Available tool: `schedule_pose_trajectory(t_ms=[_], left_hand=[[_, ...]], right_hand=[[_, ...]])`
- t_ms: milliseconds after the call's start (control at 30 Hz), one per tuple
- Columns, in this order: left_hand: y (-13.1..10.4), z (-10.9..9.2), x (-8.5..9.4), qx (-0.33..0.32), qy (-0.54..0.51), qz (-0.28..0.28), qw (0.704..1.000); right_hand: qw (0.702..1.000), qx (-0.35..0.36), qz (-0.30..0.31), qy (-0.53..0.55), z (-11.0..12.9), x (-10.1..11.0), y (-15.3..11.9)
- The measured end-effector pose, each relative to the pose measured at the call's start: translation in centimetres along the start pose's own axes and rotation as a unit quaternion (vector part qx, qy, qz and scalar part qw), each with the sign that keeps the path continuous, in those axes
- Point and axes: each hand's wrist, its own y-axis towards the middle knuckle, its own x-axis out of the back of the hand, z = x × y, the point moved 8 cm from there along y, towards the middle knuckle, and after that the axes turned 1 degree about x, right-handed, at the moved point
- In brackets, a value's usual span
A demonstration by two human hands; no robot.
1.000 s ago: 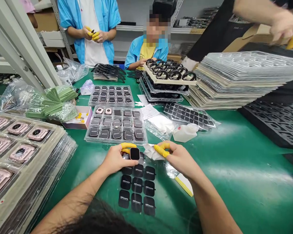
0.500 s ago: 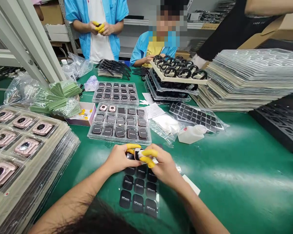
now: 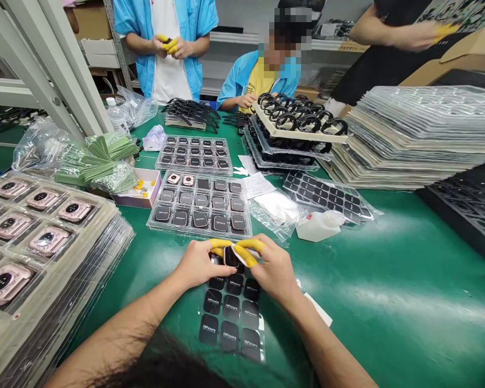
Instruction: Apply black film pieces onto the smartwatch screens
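My left hand [image 3: 198, 264], with yellow finger cots, is closed around a smartwatch body [image 3: 230, 257] whose dark screen faces up and toward me. Against the right edge of that screen my right hand [image 3: 274, 265], also in yellow cots, pinches a small white wipe [image 3: 238, 252], mostly covered by the fingers. Both hands are just above the upper end of a clear sheet of black screen films [image 3: 230, 307] printed with a white logo. Beyond them lies a clear tray [image 3: 200, 230] of watch bodies, most bearing black films and two showing round sensor backs.
Stacked trays of pink watches [image 3: 46, 242] rise at left. Green straps [image 3: 105, 161] lie behind a small box [image 3: 145, 196]. A white bottle [image 3: 320, 225] stands right of centre, near more film sheets [image 3: 327, 194]. Tall tray stacks [image 3: 412, 140] stand at right. Co-workers are across the table.
My right hand has shifted the wipe off the middle of the watch to its right edge, so more dark screen shows. At upper right, a co-worker's yellow-cotted hand has come into view.
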Motion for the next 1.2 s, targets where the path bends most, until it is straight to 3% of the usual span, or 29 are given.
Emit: schedule_pose_trajectory(t_ms=[167, 300, 433, 533, 633, 733, 800, 900, 1000, 1200], left_hand=[[0.0, -0.2, -0.2, -0.012, 0.019, 0.009, 1.000], [0.0, -0.1, 0.0, -0.002, 0.005, -0.004, 1.000], [-0.1, -0.4, -0.1, -0.010, 0.021, -0.001, 1.000], [-0.2, -0.4, -0.1, -0.008, 0.003, -0.009, 1.000], [-0.3, -0.4, 0.4, -0.014, 0.011, -0.038, 0.999], [-0.5, -1.0, 0.7, -0.059, 0.074, -0.059, 0.994], [-0.6, -1.6, 0.7, -0.111, 0.096, -0.056, 0.988], [-0.9, -2.3, 0.6, -0.173, 0.097, -0.041, 0.979], [-0.9, -2.3, 0.6, -0.180, 0.105, -0.031, 0.978], [-0.7, -1.9, 1.1, -0.129, 0.082, -0.054, 0.987]], right_hand=[[0.999, 0.012, 0.030, 0.012, 0.3, -0.9, -0.1], [0.999, 0.009, -0.016, -0.047, 0.3, -0.6, -0.2], [0.999, 0.035, -0.001, -0.038, 0.4, -1.1, -0.3], [0.994, 0.000, -0.029, -0.106, -1.2, 0.2, 0.1], [0.984, -0.032, -0.058, -0.167, -2.7, 2.8, 0.0], [0.992, -0.051, -0.068, -0.089, -3.0, 4.5, -0.5], [0.996, -0.088, -0.014, 0.004, -3.3, 3.6, -0.8], [0.976, -0.181, 0.047, 0.108, -4.4, 1.3, -1.4], [0.958, -0.239, 0.041, 0.154, -5.5, 0.5, -1.7], [0.952, -0.262, 0.027, 0.156, -5.8, 0.4, -1.7]])
